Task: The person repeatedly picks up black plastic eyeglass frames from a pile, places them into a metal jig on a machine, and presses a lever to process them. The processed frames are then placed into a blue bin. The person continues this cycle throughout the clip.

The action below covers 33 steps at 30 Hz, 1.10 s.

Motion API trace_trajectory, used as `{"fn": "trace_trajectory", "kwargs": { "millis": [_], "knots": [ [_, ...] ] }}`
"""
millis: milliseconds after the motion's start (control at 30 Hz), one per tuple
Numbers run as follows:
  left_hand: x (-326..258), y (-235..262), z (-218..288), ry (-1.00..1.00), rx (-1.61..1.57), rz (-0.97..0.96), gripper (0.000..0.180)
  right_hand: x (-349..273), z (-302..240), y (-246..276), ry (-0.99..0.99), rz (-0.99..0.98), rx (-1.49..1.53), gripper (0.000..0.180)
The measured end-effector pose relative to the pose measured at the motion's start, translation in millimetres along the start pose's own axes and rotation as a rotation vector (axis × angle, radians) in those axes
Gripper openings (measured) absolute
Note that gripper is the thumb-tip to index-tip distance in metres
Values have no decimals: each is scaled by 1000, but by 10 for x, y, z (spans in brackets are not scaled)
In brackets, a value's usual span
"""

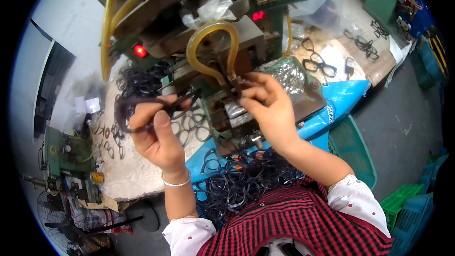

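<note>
My left hand (159, 135) is closed on a dark plastic eyeglass frame (122, 114), held left of the machine and slightly blurred. My right hand (272, 111) reaches into the green machine (279, 50), its fingers curled at the work area below a looped amber hose (213, 27). Something small and dark lies at those fingertips; its kind is hidden. Just under them is a shiny metal fixture block (233, 111). A heap of dark eyeglass frame parts (251, 180) rests in front of me on a blue plastic sheet (343, 97).
More dark frames (140, 76) are piled behind my left hand, with loose rims (194, 125) on the pale tabletop (137, 175). Several glasses frames (320, 65) lie at the right. A green basket (358, 147) stands by my right arm; a fan (66, 218) is at lower left.
</note>
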State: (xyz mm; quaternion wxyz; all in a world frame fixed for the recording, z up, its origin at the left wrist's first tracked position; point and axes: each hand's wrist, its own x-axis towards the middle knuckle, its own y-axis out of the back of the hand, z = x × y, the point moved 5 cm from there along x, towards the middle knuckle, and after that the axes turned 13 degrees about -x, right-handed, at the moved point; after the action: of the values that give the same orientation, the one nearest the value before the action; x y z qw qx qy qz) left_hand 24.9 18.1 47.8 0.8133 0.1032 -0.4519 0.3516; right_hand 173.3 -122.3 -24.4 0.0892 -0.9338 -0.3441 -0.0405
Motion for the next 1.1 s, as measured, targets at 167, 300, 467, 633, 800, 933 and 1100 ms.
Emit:
{"fn": "trace_trajectory", "kwargs": {
  "millis": [167, 300, 467, 633, 800, 933, 1100],
  "knots": [
    [-415, -207, 28, -85, 231, -377, 12, -166, -188, 74, 123, -87, -157, 59],
    [-572, -463, -75, -192, 311, -681, 26, 142, -9, 523, 235, 10, -381, 54],
    [-608, -511, -105, -137, 326, -732, 30, 243, 571, 1587, 252, 517, -600, 47],
    [-598, -498, -147, -97, 327, -745, 27, -109, 561, 1453, 204, 267, -1100, 16],
    [-721, -393, -139, -25, 302, -705, 33, -91, 574, 1214, 243, 287, -1417, 8],
    [-933, -372, -14, 64, 265, -672, 48, -54, 644, 1246, 255, 271, -1513, 6],
    [-873, 311, 168, -111, 812, -390, 26, -117, 684, 1427, 105, 380, -1215, 8]
  ]
}}
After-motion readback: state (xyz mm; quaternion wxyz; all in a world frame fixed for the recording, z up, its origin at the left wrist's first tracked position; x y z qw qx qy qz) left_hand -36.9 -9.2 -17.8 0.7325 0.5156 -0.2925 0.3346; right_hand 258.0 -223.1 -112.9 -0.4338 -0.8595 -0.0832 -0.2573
